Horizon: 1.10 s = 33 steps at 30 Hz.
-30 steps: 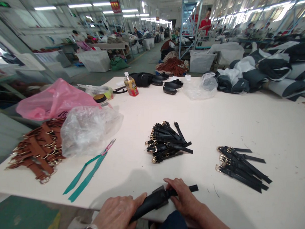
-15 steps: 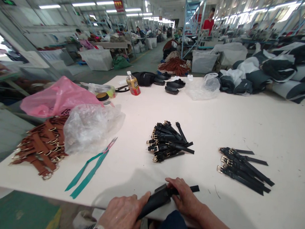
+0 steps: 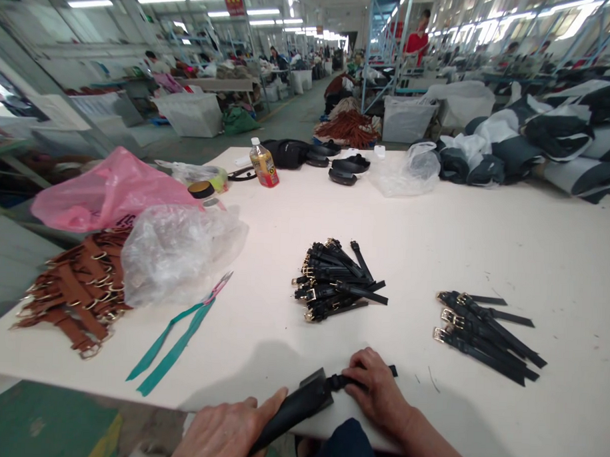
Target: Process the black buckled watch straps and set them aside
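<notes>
2 hands (image 3: pixel 379 391) on 1 black piece (image 3: pixel 299 405). 2 piles of black straps: big pile (image 3: pixel 336 283), too many to count; small pile (image 3: pixel 486 335), approx 5. 1 brown strap heap (image 3: pixel 72 294). 1 pink bag (image 3: pixel 106 191), 2 clear bags (image 3: pixel 174 250). 1 bottle (image 3: pixel 264 164). 1 teal ribbon (image 3: pixel 173 347).

No legible text; bottle (image 3: pixel 264 164) label and red hanging sign (image 3: pixel 233 2) too blurred.

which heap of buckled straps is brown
The heap of brown straps at the table's left edge, partly under the clear plastic bag; the middle heap and the right heap are black.
</notes>
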Each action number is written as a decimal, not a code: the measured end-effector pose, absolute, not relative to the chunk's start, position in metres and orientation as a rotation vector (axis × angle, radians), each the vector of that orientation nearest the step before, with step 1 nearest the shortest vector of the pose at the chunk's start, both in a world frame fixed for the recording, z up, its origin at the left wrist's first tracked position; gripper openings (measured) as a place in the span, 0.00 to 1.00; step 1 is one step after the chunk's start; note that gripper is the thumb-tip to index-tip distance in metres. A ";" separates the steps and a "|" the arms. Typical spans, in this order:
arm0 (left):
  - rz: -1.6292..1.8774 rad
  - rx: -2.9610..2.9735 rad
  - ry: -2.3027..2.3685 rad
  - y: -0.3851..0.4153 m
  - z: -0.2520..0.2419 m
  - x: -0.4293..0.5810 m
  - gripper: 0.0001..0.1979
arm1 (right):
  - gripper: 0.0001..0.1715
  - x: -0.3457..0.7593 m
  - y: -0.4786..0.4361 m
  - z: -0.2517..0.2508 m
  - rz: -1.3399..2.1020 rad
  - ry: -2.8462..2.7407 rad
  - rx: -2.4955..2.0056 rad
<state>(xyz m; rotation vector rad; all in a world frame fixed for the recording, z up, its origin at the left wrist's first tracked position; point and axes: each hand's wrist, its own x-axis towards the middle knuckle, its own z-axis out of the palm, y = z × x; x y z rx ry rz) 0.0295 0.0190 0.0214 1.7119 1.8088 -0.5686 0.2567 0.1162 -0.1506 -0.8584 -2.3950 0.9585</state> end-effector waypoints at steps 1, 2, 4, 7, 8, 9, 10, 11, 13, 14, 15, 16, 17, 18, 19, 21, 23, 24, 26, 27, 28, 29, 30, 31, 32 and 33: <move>-0.571 1.716 1.776 0.023 0.023 0.033 0.30 | 0.08 0.257 0.116 -0.152 0.952 -2.398 -0.853; -0.569 1.733 1.753 0.026 0.023 0.036 0.30 | 0.08 0.256 0.117 -0.152 0.946 -2.400 -0.847; -0.562 1.772 1.732 0.027 0.022 0.039 0.31 | 0.08 0.256 0.117 -0.153 0.938 -2.408 -0.838; -0.565 1.786 1.791 0.019 0.017 0.037 0.31 | 0.08 0.257 0.117 -0.152 0.930 -2.421 -0.840; -0.568 1.778 1.820 0.017 0.016 0.036 0.30 | 0.08 0.257 0.117 -0.152 0.926 -2.423 -0.841; -0.571 1.771 1.848 0.015 0.015 0.036 0.29 | 0.08 0.257 0.117 -0.152 0.922 -2.426 -0.839; -0.568 1.769 1.867 0.015 0.016 0.036 0.29 | 0.08 0.257 0.117 -0.152 0.917 -2.427 -0.837; -0.568 1.767 1.867 0.016 0.016 0.038 0.29 | 0.08 0.257 0.117 -0.152 0.913 -2.427 -0.836; -0.573 1.770 1.816 0.021 0.019 0.043 0.30 | 0.08 0.257 0.116 -0.153 0.904 -2.424 -0.841; -0.582 1.769 1.790 0.024 0.021 0.045 0.31 | 0.08 0.257 0.116 -0.153 0.901 -2.422 -0.844; -0.590 1.769 1.771 0.025 0.021 0.046 0.32 | 0.08 0.258 0.116 -0.153 0.899 -2.420 -0.845; -0.591 1.768 1.775 0.024 0.021 0.046 0.32 | 0.08 0.258 0.116 -0.153 0.897 -2.420 -0.842; -0.587 1.771 1.794 0.022 0.021 0.045 0.31 | 0.08 0.258 0.116 -0.153 0.897 -2.422 -0.836; -0.582 1.769 1.834 0.019 0.019 0.042 0.30 | 0.08 0.258 0.116 -0.152 0.897 -2.427 -0.829; -0.569 1.781 1.859 0.016 0.018 0.039 0.29 | 0.08 0.257 0.116 -0.152 0.899 -2.432 -0.822; -0.583 1.786 1.898 0.011 0.016 0.035 0.28 | 0.08 0.257 0.116 -0.151 0.903 -2.439 -0.816; -0.581 1.782 1.902 0.012 0.016 0.036 0.29 | 0.08 0.257 0.116 -0.151 0.906 -2.435 -0.821; -0.566 1.784 1.885 0.014 0.018 0.038 0.29 | 0.08 0.257 0.117 -0.151 0.907 -2.429 -0.824; -0.528 1.805 1.817 0.020 0.021 0.042 0.31 | 0.09 0.257 0.117 -0.150 0.910 -2.421 -0.827; -0.513 1.809 1.807 0.022 0.022 0.043 0.31 | 0.10 0.257 0.117 -0.149 0.911 -2.419 -0.824; -0.505 1.807 1.812 0.022 0.022 0.042 0.31 | 0.10 0.257 0.117 -0.149 0.913 -2.422 -0.822; -0.505 1.798 1.834 0.021 0.022 0.040 0.31 | 0.09 0.257 0.116 -0.148 0.915 -2.428 -0.819; -0.508 1.782 1.862 0.020 0.021 0.037 0.29 | 0.09 0.256 0.116 -0.147 0.917 -2.433 -0.821; -0.512 1.764 1.890 0.018 0.020 0.035 0.28 | 0.08 0.256 0.116 -0.147 0.919 -2.440 -0.822; -0.518 1.753 1.909 0.016 0.019 0.033 0.28 | 0.08 0.256 0.115 -0.147 0.920 -2.445 -0.825; -0.522 1.756 1.914 0.015 0.018 0.032 0.27 | 0.08 0.256 0.115 -0.147 0.920 -2.446 -0.830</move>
